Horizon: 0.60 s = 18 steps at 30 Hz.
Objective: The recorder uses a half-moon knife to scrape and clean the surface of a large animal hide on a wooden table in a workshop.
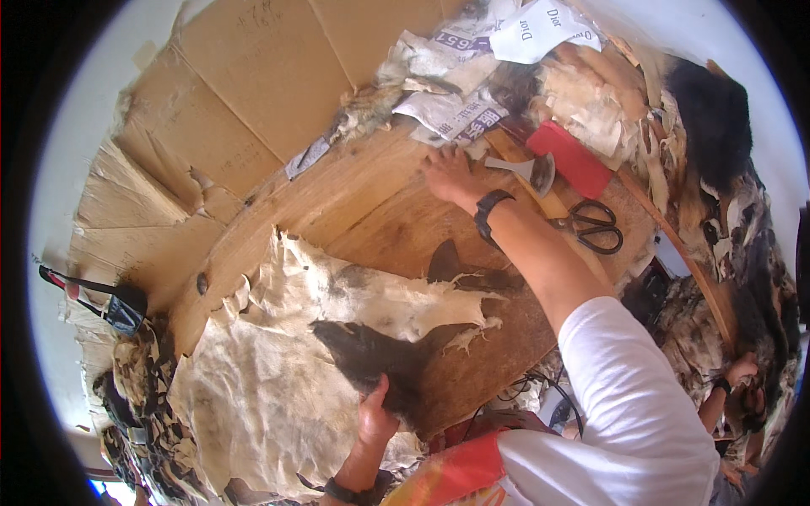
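the left hand [377,419] grips dark fur [371,354] against the pale hide [270,363], near left on the tabletop [380,228]; whether the right hand's [453,177] fingers, beside the far scraper [540,174], hold anything i cannot tell. a hard tug could rip the hide's ragged, seemingly thin right edge.

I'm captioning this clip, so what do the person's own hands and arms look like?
The left hand and right hand are gloveless, each with a dark wristband at the wrist. A short white sleeve covers the right upper arm; I can't make out a left sleeve.
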Motion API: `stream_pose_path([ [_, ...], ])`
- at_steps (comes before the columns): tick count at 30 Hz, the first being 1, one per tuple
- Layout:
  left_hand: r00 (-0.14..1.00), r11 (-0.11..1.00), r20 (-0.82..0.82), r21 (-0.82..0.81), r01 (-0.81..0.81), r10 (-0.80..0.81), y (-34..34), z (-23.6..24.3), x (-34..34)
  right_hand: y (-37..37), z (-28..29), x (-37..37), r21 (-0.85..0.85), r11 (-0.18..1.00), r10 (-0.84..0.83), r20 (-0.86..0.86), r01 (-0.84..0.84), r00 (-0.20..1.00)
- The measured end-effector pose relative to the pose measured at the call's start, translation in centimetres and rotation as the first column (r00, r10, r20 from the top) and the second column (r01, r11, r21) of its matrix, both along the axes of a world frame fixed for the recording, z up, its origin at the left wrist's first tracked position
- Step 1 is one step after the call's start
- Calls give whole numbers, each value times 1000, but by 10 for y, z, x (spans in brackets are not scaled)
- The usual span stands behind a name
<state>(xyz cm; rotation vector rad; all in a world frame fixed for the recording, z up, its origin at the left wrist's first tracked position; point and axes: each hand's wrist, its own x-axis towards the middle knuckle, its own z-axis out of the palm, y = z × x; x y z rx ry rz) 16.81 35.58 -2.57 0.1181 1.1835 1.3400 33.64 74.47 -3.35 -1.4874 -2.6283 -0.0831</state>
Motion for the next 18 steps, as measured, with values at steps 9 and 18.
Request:
stream_pose_path([
  [9, 974, 967, 228, 248, -66, 8, 3, 32, -9, -143, 55, 34, -490, 844, 304, 108, -216, 946],
  [18, 968, 941, 250, 326, -86, 2, -1, 41, -14, -108, 9, 61, 200, 959, 238, -185, -200, 954],
])
